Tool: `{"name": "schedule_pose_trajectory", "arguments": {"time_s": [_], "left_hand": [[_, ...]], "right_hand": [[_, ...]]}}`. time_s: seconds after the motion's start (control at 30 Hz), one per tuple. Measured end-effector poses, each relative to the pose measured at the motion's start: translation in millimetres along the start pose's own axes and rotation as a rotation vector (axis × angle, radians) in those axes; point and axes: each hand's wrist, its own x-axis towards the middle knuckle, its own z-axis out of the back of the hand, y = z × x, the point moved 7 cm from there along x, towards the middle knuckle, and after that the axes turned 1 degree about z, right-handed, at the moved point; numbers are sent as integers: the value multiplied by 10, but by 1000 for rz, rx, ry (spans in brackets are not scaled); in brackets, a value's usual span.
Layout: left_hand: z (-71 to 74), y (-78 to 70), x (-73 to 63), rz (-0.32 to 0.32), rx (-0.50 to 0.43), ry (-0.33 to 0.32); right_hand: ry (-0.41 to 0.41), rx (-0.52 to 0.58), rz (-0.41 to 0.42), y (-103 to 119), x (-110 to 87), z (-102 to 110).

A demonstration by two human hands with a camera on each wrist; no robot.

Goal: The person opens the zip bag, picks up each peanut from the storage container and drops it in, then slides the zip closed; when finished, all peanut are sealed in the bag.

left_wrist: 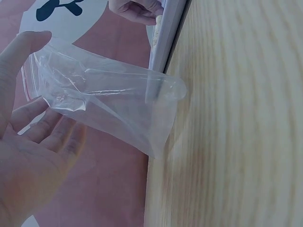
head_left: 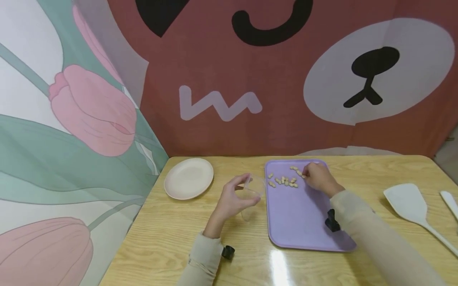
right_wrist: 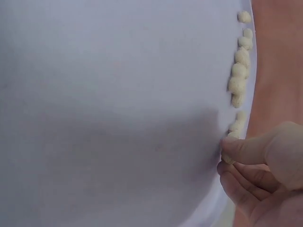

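Note:
My left hand point(head_left: 229, 201) holds a clear zip-lock plastic bag point(left_wrist: 113, 90) by its mouth, thumb and fingers spread apart at the opening. The bag hangs beside the left edge of a purple tray point(head_left: 293, 218), its bottom close to the tabletop in the left wrist view. Over the far part of the tray, my right hand point(head_left: 319, 178) pinches a peanut point(right_wrist: 228, 159) between thumb and fingertips. Several more unshelled peanuts point(head_left: 286, 182) lie in a loose group toward the tray's far left.
A pale round plate point(head_left: 189, 178) sits at the table's far left. On the right lie a white spatula point(head_left: 408, 202) and a white handle point(head_left: 450, 201) cut off by the view. A printed cloth point(head_left: 222, 135) hangs behind the wooden table point(head_left: 171, 234).

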Motion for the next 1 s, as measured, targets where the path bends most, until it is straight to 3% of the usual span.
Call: {"name": "schedule_pose_trajectory", "arguments": {"time_s": [0.1,0.2,0.4,0.57,0.7,0.87,1.0], "left_hand": [[3,-144,-30,4,-19,16],[19,-253,-54,15,-28,28],[40,-280,-44,5,-14,8],[37,-302,-33,0,15,31],[47,-316,-35,6,11,49],[40,-313,-33,7,-4,62],[6,-53,-7,21,-3,50]], "right_hand": [[-26,-10,46,127,-11,82],[-43,5,98,417,6,244],[-99,85,238,1220,6,609],[-128,151,350,1660,-71,668],[-76,215,410,1840,-112,571],[-26,226,406,1904,-139,492],[10,228,378,1917,-135,451]]}}
